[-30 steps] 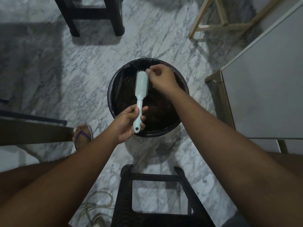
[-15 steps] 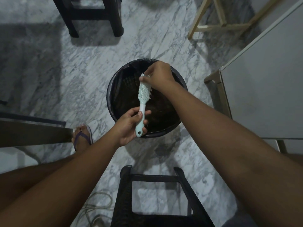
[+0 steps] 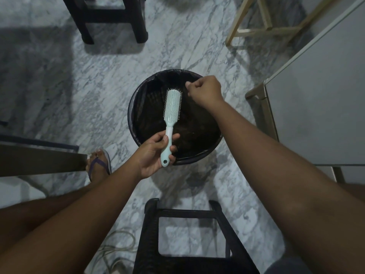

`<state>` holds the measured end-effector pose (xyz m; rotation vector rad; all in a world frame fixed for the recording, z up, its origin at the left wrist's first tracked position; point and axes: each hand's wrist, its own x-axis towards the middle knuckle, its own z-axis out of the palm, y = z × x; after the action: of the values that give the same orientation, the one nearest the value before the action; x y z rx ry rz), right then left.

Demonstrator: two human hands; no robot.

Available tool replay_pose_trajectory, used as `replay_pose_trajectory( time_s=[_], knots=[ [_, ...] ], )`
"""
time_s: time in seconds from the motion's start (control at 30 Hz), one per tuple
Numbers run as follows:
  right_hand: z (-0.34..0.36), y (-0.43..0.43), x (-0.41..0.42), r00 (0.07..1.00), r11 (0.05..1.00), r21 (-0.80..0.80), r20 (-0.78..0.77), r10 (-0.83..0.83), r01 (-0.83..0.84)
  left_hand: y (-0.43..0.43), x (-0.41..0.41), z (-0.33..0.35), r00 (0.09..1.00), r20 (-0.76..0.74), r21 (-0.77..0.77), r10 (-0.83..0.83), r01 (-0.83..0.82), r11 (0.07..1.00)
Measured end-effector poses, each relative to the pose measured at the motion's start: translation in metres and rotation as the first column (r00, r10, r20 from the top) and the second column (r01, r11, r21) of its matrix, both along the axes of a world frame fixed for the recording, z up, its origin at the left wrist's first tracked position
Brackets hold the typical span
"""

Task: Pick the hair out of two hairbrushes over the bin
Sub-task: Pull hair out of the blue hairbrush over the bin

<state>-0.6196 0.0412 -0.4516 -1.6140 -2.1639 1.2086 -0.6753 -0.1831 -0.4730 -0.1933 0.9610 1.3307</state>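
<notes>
Marble floor (image 3: 59,86), grey and white, lies under everything, with a sandalled foot (image 3: 98,162) at the left. The left hand (image 3: 153,155) wraps its fingers round the handle of the pale hairbrush (image 3: 172,109), bristles up over the black bin (image 3: 130,119). The right hand (image 3: 206,89) hovers above the bin's far side, fingers curled and pinched; any hair between them is too dim to see.

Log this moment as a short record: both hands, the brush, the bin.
left hand: grips the hairbrush by its handle
right hand: fingers curled in a pinch, beside the brush head and apart from it; too dark to see any hair in it
hairbrush: pale blue, bristle side up, held over the bin
bin: round, dark liner, on the marble floor
</notes>
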Motion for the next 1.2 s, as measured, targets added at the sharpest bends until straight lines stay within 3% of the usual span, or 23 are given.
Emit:
replay_pose_trajectory(
  time_s=[0.23,0.3,0.4,0.6,0.8,0.9,1.03,1.2],
  knots=[
    [-0.003,-0.035,-0.003,0.983,0.983,0.032,-0.018,0.182,-0.181,0.013,-0.004,0.004,0.999,-0.051,-0.037,-0.018,0.016,0.999],
    [-0.001,-0.038,-0.008,0.948,0.949,0.014,0.053,0.315,-0.316,0.015,-0.004,0.005,0.995,-0.095,-0.059,-0.042,0.037,0.998],
    [0.006,-0.033,-0.019,0.916,0.922,0.053,0.15,0.372,-0.383,0.014,-0.001,0.003,0.987,-0.145,-0.081,-0.065,0.054,0.995],
    [0.012,-0.017,-0.034,0.955,0.945,0.17,0.15,0.255,-0.279,0.013,0.002,0.003,0.996,-0.082,-0.04,-0.044,0.041,0.998],
    [0.012,0.001,-0.036,0.977,0.978,0.089,0.115,0.18,-0.19,0.008,-0.005,0.003,0.997,-0.053,-0.012,-0.062,0.062,0.998],
    [0.008,0.007,-0.031,0.999,0.998,-0.037,0.012,0.053,-0.053,0.004,-0.009,0.002,0.998,-0.027,0.01,-0.054,0.055,0.998],
    [0.008,-0.001,-0.02,0.968,0.939,-0.317,-0.16,-0.191,0.133,0.002,-0.014,0.002,1.0,0.025,0.037,-0.004,0.003,0.999],
    [-0.006,-0.023,-0.012,0.976,0.934,-0.355,-0.215,-0.043,-0.037,0.006,-0.014,0.004,1.0,0.025,0.034,0.009,-0.01,0.999]
  ],
)
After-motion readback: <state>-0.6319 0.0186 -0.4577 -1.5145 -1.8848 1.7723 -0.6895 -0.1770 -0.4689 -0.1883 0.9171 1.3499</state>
